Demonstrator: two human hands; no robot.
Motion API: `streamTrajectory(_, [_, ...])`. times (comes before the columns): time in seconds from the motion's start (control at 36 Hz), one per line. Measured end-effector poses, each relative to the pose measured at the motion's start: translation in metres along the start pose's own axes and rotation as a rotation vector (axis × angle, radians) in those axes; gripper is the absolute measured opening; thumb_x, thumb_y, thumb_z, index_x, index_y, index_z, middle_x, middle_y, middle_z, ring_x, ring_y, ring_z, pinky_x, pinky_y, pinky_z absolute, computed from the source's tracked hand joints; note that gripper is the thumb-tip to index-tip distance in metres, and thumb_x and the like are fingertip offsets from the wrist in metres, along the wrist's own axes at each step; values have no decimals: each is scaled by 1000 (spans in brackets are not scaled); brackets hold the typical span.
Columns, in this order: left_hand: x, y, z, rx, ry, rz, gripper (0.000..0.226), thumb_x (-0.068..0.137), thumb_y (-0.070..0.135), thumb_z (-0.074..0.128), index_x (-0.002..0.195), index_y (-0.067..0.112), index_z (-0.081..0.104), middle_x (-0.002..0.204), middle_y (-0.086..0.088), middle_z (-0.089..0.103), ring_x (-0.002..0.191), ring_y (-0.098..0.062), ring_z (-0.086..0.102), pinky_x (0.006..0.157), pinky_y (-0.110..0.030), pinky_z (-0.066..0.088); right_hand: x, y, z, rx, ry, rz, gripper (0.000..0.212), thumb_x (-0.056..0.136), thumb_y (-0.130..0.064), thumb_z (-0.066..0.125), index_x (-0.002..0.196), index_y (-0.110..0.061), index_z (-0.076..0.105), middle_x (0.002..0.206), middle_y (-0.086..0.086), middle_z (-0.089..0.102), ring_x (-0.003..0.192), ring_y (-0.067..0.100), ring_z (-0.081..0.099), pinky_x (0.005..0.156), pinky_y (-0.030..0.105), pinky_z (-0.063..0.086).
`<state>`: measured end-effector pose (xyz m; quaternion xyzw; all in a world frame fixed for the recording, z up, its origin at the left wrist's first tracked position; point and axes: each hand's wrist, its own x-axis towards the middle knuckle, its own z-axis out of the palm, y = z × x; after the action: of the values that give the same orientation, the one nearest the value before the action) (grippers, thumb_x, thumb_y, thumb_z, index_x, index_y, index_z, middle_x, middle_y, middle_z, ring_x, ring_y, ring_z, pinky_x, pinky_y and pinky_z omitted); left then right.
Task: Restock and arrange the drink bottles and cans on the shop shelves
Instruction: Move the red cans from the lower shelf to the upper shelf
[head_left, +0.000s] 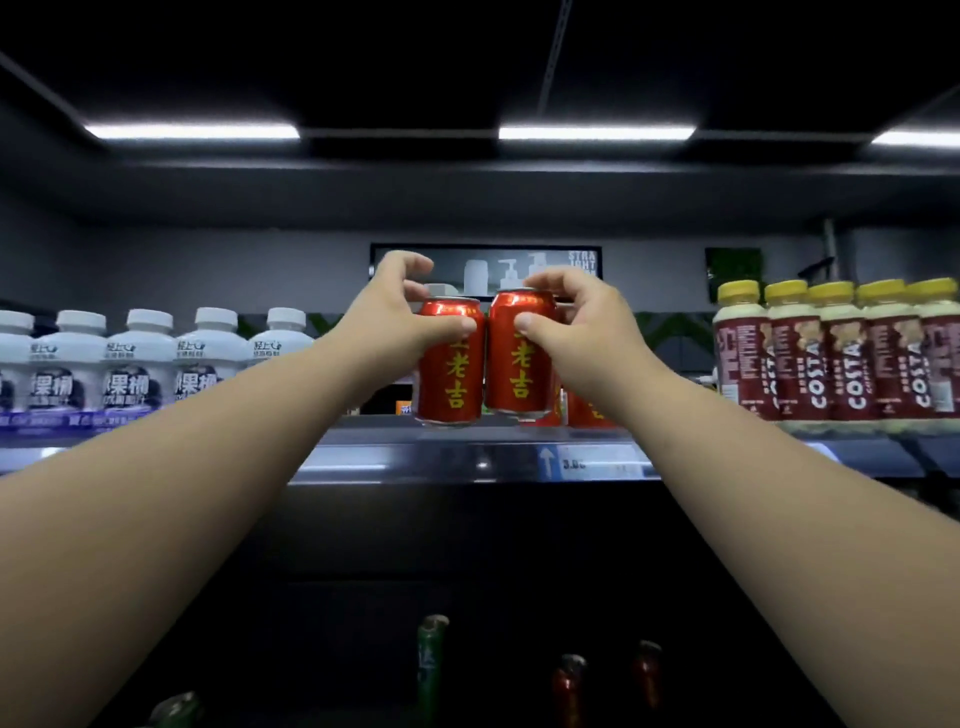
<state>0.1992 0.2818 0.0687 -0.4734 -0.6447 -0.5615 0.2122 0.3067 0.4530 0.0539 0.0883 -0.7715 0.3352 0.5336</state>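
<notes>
My left hand (384, 306) grips the left can (451, 374), my right hand (576, 322) the right can (519, 364); released this near the shelf (467, 457) edge, either could topple off.

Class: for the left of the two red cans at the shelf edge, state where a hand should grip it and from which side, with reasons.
Grip the left red can round its upper side wall, from its left and front: it stands upright, and the right red can crowds its right side. The left hand grips it this way.
</notes>
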Motion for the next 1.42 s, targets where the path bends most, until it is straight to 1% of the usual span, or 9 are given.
streamTrajectory(0.22, [31,-60,-6,-85,59,-89,65,84,23,77,135,25,37,122,-2,50,99,-16,58,70,-27,51,26,38,57,-119,-30,107,32,94,-24,68,123,-32,56,121,-3,58,108,17,58,92,41,55])
streamTrajectory(0.39, [29,-102,1,-200,2,-231,59,84,32,76,130,23,41,122,-2,56,96,-14,61,70,-30,51,23,62,71,-81,-6,238,48,99,-30,61,144,-30,45,133,-1,53,107,14,55,81,29,52])
streamTrajectory(0.53, [25,-115,3,79,-122,-135,83,71,34,86,135,29,33,115,6,57,100,-11,60,83,-37,55,17,69,78,-367,-127,181,86,86,-45,72,154,-40,21,134,-4,50,113,18,55,86,34,53])
streamTrajectory(0.72, [21,-112,4,243,-79,-109,87,70,49,81,138,34,29,118,4,52,95,-11,57,77,-43,58,10,63,74,-476,-107,154,95,87,-51,63,158,-40,1,140,0,50,115,20,55,98,44,52])
streamTrajectory(0.83, [21,-103,7,246,-97,-174,88,74,43,82,140,28,26,118,1,52,97,-17,57,68,-34,55,-7,65,51,-551,10,-45,80,91,-46,62,158,-25,25,143,2,52,128,19,48,100,29,39])
streamTrajectory(0.94, [23,-96,16,261,-84,-248,85,77,39,78,141,25,24,117,-3,55,100,-24,60,78,-41,56,-19,81,16,-683,324,-258,56,81,-39,64,131,-14,56,119,7,59,108,25,51,92,43,46])
streamTrajectory(1.14, [8,-93,34,452,79,-137,84,76,50,69,142,28,22,118,-4,54,97,-24,54,86,-41,46,-9,90,0,-501,225,316,91,85,-44,67,155,-30,11,150,5,34,123,28,48,97,46,49])
streamTrajectory(1.25, [3,-94,35,554,109,-74,92,80,50,67,149,32,9,129,-7,52,95,-21,46,84,-39,42,-9,90,3,-593,148,316,84,88,-48,63,153,-28,15,126,2,53,98,22,54,75,35,44])
streamTrajectory(1.42, [1,-94,35,596,64,-51,95,82,50,65,151,32,3,127,-8,53,94,-22,50,84,-40,47,-5,82,23,-573,52,282,83,87,-52,63,151,-28,15,122,-1,52,100,23,56,76,38,50])
